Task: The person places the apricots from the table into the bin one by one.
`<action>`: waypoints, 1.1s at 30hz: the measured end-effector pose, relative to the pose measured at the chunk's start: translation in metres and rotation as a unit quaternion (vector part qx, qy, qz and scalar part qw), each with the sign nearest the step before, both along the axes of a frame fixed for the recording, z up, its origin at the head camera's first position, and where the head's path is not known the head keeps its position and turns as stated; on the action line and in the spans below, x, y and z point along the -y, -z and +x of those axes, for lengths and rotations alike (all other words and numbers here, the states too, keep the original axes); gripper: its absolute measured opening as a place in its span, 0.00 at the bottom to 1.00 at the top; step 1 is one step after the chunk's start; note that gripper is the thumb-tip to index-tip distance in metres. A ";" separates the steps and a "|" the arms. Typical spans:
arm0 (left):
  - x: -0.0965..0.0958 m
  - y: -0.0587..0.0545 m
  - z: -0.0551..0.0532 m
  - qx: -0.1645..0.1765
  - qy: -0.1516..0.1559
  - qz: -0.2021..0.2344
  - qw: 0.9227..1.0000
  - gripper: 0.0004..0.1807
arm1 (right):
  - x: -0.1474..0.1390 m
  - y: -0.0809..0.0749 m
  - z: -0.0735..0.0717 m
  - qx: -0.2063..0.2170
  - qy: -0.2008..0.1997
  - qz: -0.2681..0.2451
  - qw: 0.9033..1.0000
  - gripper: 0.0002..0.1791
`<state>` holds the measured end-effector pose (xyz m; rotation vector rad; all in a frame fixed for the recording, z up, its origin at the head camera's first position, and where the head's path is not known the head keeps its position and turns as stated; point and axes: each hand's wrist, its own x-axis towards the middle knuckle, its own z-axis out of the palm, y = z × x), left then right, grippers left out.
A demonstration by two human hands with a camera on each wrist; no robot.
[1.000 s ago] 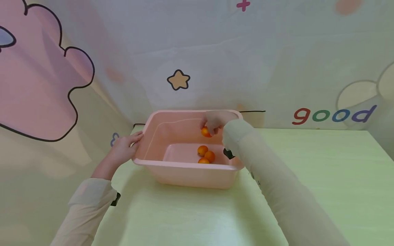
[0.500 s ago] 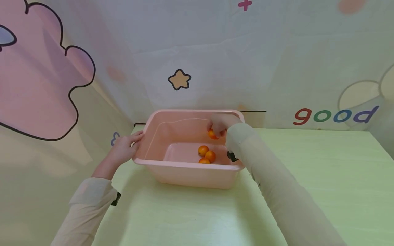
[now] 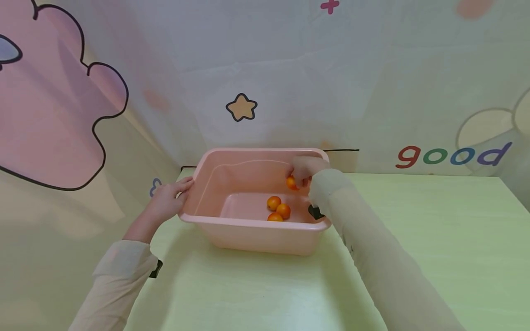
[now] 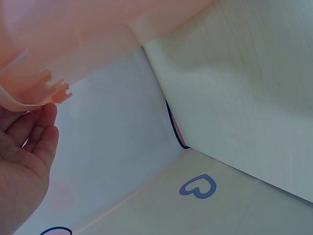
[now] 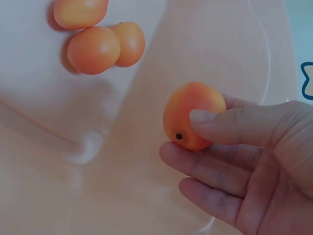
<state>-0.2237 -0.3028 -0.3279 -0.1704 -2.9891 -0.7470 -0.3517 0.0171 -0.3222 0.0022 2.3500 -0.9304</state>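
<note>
A pink plastic basin (image 3: 256, 235) stands on the table, with three small oranges (image 3: 283, 211) lying close together on its floor. At the basin's left side, my left hand (image 3: 164, 201) grips the rim; in the left wrist view its fingertips (image 4: 48, 115) sit right at the rim's edge. Inside the basin, near the back right corner, my right hand (image 3: 305, 168) holds another orange (image 5: 191, 111) above the floor. The right wrist view shows the thumb laid over this orange and the fingers behind and under it, with a small dark stem spot facing the camera.
The pale green table (image 3: 430, 230) stretches out to the right and in front of the basin. Close behind it rises a cloth backdrop (image 3: 298, 105) printed with a star and the word "good". More printed cloth hangs at the left.
My right hand has moved right and slightly down inside the basin, carrying the orange along. The left hand stays at the rim, and the three oranges on the basin floor lie as before.
</note>
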 end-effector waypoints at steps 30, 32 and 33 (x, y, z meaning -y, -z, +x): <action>-0.002 0.000 0.002 -0.005 0.004 -0.008 1.000 0.22 | 0.004 -0.009 0.004 0.016 0.022 0.028 0.999 0.21; -0.001 0.000 0.001 -0.004 0.003 -0.009 1.000 0.22 | 0.005 -0.019 0.003 -0.021 -0.080 0.077 0.994 0.23; -0.001 0.000 0.001 -0.005 0.003 -0.011 1.000 0.22 | 0.005 -0.025 0.003 -0.042 -0.115 0.097 0.988 0.24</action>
